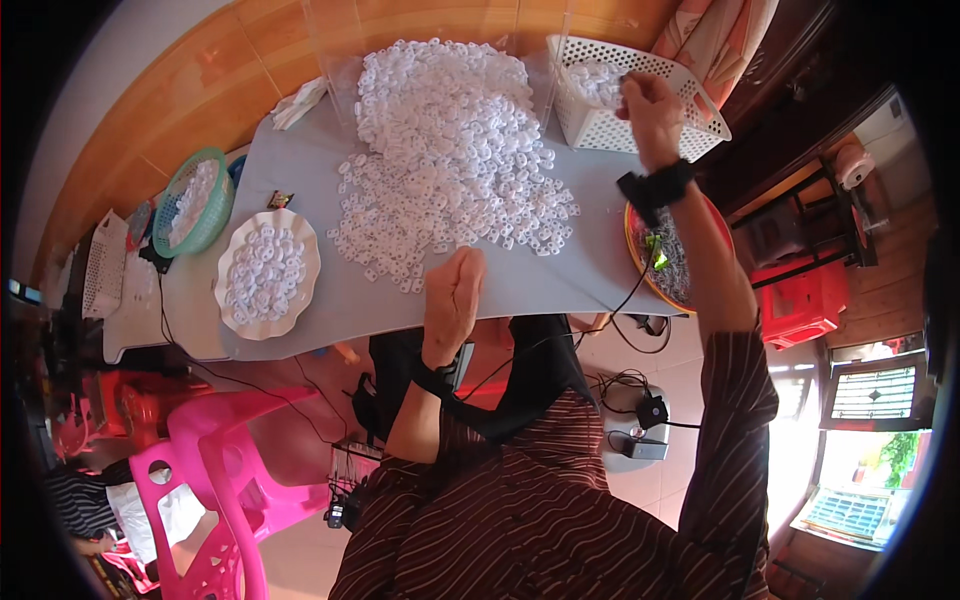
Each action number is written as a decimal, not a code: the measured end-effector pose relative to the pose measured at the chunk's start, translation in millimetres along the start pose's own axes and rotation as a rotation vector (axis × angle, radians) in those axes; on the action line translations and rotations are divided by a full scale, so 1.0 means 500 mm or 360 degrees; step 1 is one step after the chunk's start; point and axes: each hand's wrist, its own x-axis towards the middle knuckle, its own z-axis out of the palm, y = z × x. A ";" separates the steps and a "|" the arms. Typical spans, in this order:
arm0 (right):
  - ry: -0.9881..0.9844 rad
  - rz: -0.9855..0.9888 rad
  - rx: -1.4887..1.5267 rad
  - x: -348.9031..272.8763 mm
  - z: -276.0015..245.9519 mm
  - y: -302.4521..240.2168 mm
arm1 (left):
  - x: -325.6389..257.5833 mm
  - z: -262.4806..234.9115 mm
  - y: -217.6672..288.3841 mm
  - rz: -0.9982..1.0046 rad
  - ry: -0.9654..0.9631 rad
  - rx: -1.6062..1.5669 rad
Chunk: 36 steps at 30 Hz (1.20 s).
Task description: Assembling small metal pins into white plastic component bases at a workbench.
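Note:
My left hand [455, 295] is closed in a loose fist at the front edge of the grey table [380, 308]. Just beyond it spreads a big heap of small white plastic pieces [445, 120], with holes in them. Whatever the fist may hold is hidden. At the far right, my right hand [654, 115] is over the white perforated basket [690, 105], its fingers curled together. Clear-white pieces [598, 82] lie inside that basket. I cannot make out what, if anything, is between the right fingers.
A scalloped cream plate [228, 270] of white rounded pieces stands left, a green basket [212, 225] beyond it. Under my right forearm sits a red-rimmed tray [715, 215] of small dark parts. A black cable [625, 298] crosses the table edge. A pink chair [235, 450] stands lower left.

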 end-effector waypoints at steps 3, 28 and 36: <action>0.0080 -0.0314 -0.0907 0.061 -0.033 0.033 | -0.004 -0.006 0.000 -0.0087 -0.0068 -0.0097; -0.1026 -0.0119 -0.0869 -0.225 0.107 -0.023 | 0.001 -0.005 0.029 -0.0175 0.0019 0.0102; -0.1230 0.0378 0.0372 -0.338 0.092 -0.093 | 0.019 0.014 0.043 -0.0430 0.0265 -0.0511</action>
